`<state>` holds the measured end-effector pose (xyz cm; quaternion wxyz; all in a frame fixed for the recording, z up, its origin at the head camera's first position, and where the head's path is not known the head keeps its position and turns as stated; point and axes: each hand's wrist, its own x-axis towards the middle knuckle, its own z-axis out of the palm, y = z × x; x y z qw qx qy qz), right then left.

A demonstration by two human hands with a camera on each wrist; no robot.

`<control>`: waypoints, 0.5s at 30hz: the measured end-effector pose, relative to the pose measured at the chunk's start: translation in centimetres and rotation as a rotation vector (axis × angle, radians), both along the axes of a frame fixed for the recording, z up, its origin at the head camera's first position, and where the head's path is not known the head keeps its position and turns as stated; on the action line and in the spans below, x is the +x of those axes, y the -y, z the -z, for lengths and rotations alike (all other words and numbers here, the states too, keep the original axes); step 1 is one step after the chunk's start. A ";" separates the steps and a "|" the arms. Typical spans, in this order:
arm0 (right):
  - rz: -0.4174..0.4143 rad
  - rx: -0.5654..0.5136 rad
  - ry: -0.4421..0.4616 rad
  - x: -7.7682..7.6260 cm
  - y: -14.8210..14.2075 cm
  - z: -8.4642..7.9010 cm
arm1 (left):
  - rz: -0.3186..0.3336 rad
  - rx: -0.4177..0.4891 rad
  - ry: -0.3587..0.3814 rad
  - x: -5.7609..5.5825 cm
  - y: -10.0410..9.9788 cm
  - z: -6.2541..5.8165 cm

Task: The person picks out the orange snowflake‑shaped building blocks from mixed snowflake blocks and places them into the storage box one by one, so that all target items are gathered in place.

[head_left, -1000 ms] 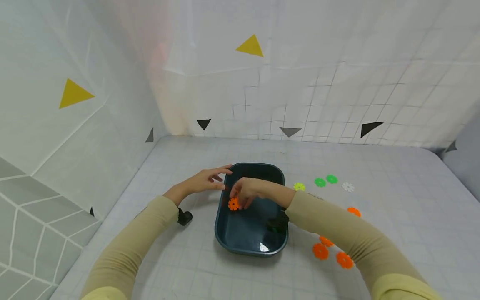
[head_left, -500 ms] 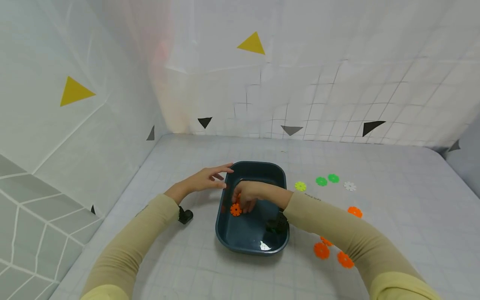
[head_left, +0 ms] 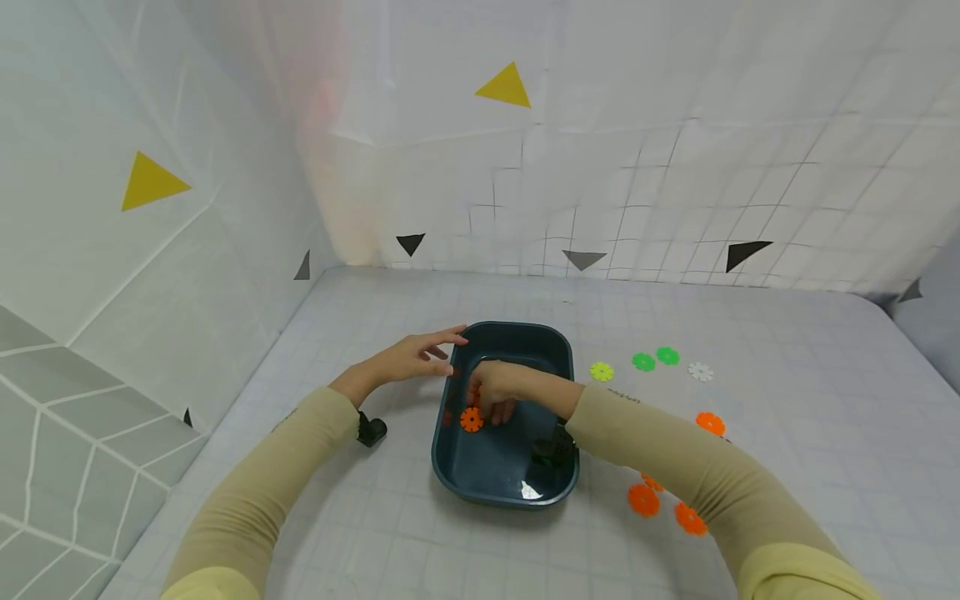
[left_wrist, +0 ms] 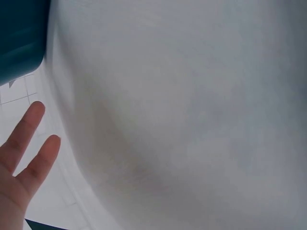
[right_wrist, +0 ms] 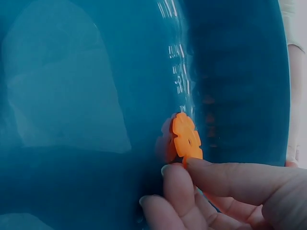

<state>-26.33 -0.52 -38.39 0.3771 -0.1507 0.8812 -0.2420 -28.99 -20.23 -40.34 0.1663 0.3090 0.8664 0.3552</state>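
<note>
Inside a dark blue plastic bin (head_left: 498, 467), my right hand (head_left: 497, 385) pinches an orange notched plastic disc (head_left: 471, 419) between thumb and fingers. The right wrist view shows this orange disc (right_wrist: 187, 136) tilted on edge, low over the glossy bin floor (right_wrist: 62, 86). More orange shows between the fingers in the head view, partly hidden by them. My left hand (head_left: 408, 357) is at the bin's far left rim, fingers extended and spread, nothing in its grasp. In the left wrist view, two fingers (left_wrist: 41, 163) show below the bin's outer wall (left_wrist: 21, 43).
Right of the bin lie a yellow disc (head_left: 602, 372), green discs (head_left: 643, 362) and a white disc (head_left: 701, 372). Several orange discs (head_left: 643, 500) lie nearer, some partly hidden by the right sleeve (head_left: 675, 450). White sheeting (head_left: 637, 167) stands behind the table.
My right hand and the orange disc have moved slightly lower toward the bin floor, then stay nearly still. My left hand keeps its place at the rim.
</note>
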 end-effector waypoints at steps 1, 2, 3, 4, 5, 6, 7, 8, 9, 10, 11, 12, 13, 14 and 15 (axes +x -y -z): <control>0.000 0.006 -0.003 0.0 0.0 0.0 | 0.002 0.001 0.000 0.0 0.0 0.0; 0.001 0.011 -0.006 0.0 0.0 -0.1 | 0.001 0.001 0.002 0.0 0.0 0.0; 0.000 0.015 -0.008 0.1 0.0 -0.1 | 0.001 0.001 0.004 0.0 0.0 0.1; -0.001 0.019 -0.010 0.1 0.0 -0.1 | 0.000 0.002 0.007 0.0 0.0 0.1; -0.002 0.023 -0.010 0.1 0.0 -0.2 | -0.002 0.002 0.008 0.0 0.0 0.1; -0.006 0.025 -0.012 0.1 0.0 -0.2 | -0.003 0.003 0.008 0.1 0.0 0.1; -0.010 0.028 -0.013 0.0 0.0 -0.2 | -0.004 0.003 0.008 0.1 0.0 0.1; -0.013 0.030 -0.012 0.0 0.0 -0.2 | -0.006 0.003 0.009 0.1 0.0 0.0; -0.017 0.032 -0.011 -0.1 0.0 -0.2 | -0.007 0.004 0.009 0.1 0.0 0.0; -0.020 0.033 -0.009 -0.1 0.0 -0.2 | -0.009 0.003 0.008 0.1 0.0 0.0; -0.022 0.033 -0.007 -0.2 -0.1 -0.2 | -0.010 0.002 0.008 0.1 0.0 0.0; -0.023 0.034 -0.006 -0.3 -0.1 -0.2 | -0.010 0.002 0.007 0.1 0.0 0.0; -0.024 0.035 -0.007 -0.3 -0.2 -0.2 | -0.010 0.002 0.008 0.1 0.0 -0.1; -0.027 0.035 -0.011 -0.3 -0.2 -0.3 | -0.009 0.005 0.010 0.1 0.0 -0.1; -0.031 0.031 -0.014 -0.4 -0.3 -0.5 | -0.007 0.008 0.010 0.1 0.0 -0.1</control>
